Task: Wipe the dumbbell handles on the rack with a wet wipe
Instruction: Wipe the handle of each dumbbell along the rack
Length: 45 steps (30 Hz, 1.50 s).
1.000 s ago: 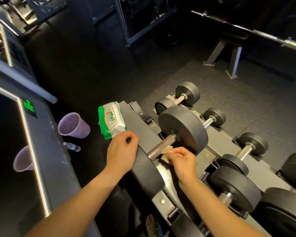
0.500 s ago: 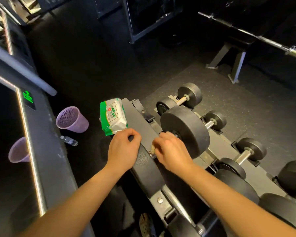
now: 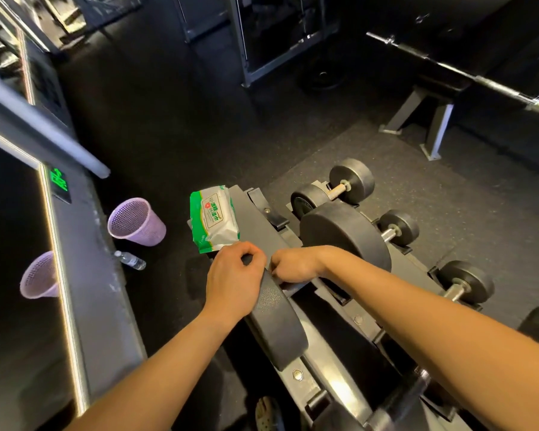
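A big black dumbbell lies on the top tier of the rack (image 3: 255, 219), its far head (image 3: 346, 237) in plain sight and its near head (image 3: 277, 318) under my left hand. My left hand (image 3: 235, 278) grips the top edge of that near head. My right hand (image 3: 294, 264) is curled over the handle between the two heads and hides it. The wet wipe is not visible under the fingers. A green and white wipe pack (image 3: 213, 217) lies on the rack's left end, just beyond my left hand.
Smaller dumbbells (image 3: 333, 189), (image 3: 397, 227), (image 3: 462, 281) sit on the lower tier to the right. A purple mesh bin (image 3: 134, 222) and a water bottle (image 3: 131, 260) are on the floor at left, beside a mirror. A barbell (image 3: 467, 74) crosses the upper right.
My right hand has slid along the handle from beside the far head towards the near head, and now covers the handle and the wipe. The left hand has stayed on the near head.
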Each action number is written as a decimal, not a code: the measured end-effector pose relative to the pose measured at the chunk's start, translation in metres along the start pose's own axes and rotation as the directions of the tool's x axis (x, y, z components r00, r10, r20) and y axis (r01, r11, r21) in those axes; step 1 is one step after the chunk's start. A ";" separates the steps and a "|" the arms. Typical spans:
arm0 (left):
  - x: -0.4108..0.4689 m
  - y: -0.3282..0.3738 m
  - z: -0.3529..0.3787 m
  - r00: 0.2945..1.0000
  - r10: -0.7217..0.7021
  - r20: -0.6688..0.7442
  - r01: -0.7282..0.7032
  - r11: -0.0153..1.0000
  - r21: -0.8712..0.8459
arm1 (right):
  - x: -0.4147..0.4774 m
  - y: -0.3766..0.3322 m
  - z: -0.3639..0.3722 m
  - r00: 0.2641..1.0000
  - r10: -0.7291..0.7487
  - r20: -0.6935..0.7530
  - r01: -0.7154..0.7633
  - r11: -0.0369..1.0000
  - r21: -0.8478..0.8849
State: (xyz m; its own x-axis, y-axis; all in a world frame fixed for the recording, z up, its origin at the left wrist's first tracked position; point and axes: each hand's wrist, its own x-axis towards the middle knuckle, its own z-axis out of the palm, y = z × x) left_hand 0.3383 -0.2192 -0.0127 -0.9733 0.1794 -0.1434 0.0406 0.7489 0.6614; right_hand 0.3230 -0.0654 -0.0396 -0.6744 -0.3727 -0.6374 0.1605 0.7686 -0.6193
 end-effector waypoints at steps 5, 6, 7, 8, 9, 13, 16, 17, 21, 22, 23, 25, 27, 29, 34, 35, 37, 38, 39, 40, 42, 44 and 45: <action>0.002 -0.005 0.002 1.000 0.006 -0.001 -0.006 1.000 0.005 | -0.005 -0.003 -0.010 0.997 -0.019 0.081 0.014 0.998 0.065; 0.002 -0.005 0.002 1.000 0.009 0.000 -0.009 1.000 0.005 | -0.005 -0.001 -0.011 0.997 -0.018 0.075 0.014 0.998 0.058; 0.002 -0.005 0.002 1.000 0.008 0.005 -0.009 1.000 0.005 | -0.005 0.000 -0.013 0.998 -0.006 0.065 0.004 1.000 0.026; 0.003 -0.004 0.001 1.000 0.007 0.011 -0.007 1.000 0.003 | -0.005 0.002 -0.014 0.999 0.009 0.050 -0.007 0.999 -0.038; 0.003 -0.004 0.001 1.000 0.006 0.014 -0.006 1.000 0.001 | -0.007 0.003 -0.013 1.000 0.025 0.018 -0.022 0.991 -0.129; 0.002 -0.003 0.000 1.000 0.002 0.003 -0.002 1.000 -0.010 | -0.008 0.008 0.005 0.985 0.044 -0.170 -0.095 0.946 -0.309; 0.002 -0.002 0.000 1.000 0.015 0.003 -0.015 1.000 -0.011 | -0.008 0.012 0.027 0.969 -0.126 -0.214 0.105 0.989 -0.106; 0.001 -0.002 0.000 1.000 0.019 0.005 -0.019 1.000 -0.010 | -0.009 0.015 0.033 0.956 -0.172 -0.237 0.155 0.984 -0.088; 0.001 -0.001 -0.001 0.999 0.032 -0.003 -0.032 0.999 -0.005 | -0.021 0.047 0.055 0.822 -0.334 -0.461 0.254 0.940 -0.228; 0.001 -0.001 -0.001 1.000 0.030 -0.002 -0.030 1.000 -0.004 | -0.024 0.057 0.060 0.767 -0.355 -0.535 0.215 0.927 -0.308; 0.001 -0.001 -0.001 1.000 0.024 0.001 -0.024 1.000 -0.005 | -0.026 0.067 0.065 0.697 -0.366 -0.617 0.161 0.918 -0.363; 0.001 0.000 -0.001 1.000 0.011 0.013 -0.011 1.000 -0.014 | -0.030 0.073 0.075 0.573 -0.319 -0.755 0.048 0.933 -0.357; 0.001 -0.001 -0.001 1.000 0.009 0.018 -0.009 1.000 -0.018 | -0.031 0.066 0.089 0.468 -0.239 -0.851 -0.083 0.947 -0.312; 0.001 -0.001 0.000 1.000 0.012 0.016 -0.012 1.000 -0.018 | -0.024 0.057 0.101 0.331 -0.139 -0.933 -0.139 0.971 -0.194; 0.000 -0.001 0.000 1.000 0.013 0.009 -0.013 1.000 -0.011 | -0.012 0.039 0.123 0.223 0.124 -0.967 0.194 0.966 0.169; 0.000 -0.001 0.000 1.000 0.014 0.011 -0.014 1.000 -0.010 | -0.011 0.037 0.129 0.231 0.085 -0.969 0.246 0.959 0.142; 0.000 -0.001 0.000 1.000 0.016 0.015 -0.016 1.000 -0.005 | -0.018 0.039 0.131 0.266 0.033 -0.963 0.309 0.944 0.118; 0.000 0.000 0.000 1.000 0.019 0.012 -0.019 1.000 -0.006 | -0.021 0.047 0.129 0.276 0.020 -0.961 0.294 0.950 0.105; 0.000 0.001 0.000 1.000 0.022 0.006 -0.022 1.000 -0.005 | -0.022 0.057 0.127 0.267 0.030 -0.963 0.255 0.962 0.100; -0.001 0.001 0.000 1.000 0.025 0.002 -0.025 1.000 -0.003 | -0.023 0.066 0.125 0.250 0.065 -0.966 0.203 0.972 0.118; -0.001 0.002 -0.001 1.000 0.025 -0.006 -0.025 1.000 -0.002 | -0.022 0.074 0.122 0.208 0.171 -0.963 0.117 0.973 0.198; -0.001 0.004 -0.001 1.000 0.020 -0.001 -0.020 1.000 0.000 | -0.017 0.068 0.124 0.190 0.323 -0.927 0.086 0.935 0.343; -0.002 0.004 0.000 1.000 0.017 0.000 -0.017 1.000 0.002 | -0.014 0.064 0.124 0.197 0.430 -0.881 0.117 0.882 0.457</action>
State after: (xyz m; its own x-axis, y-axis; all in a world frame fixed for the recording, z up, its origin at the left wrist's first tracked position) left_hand 0.3402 -0.2169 -0.0096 -0.9724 0.1925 -0.1320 0.0580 0.7468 0.6625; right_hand 0.4322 -0.0759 -0.1276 -0.6989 0.7152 0.0116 0.3922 0.3967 -0.8299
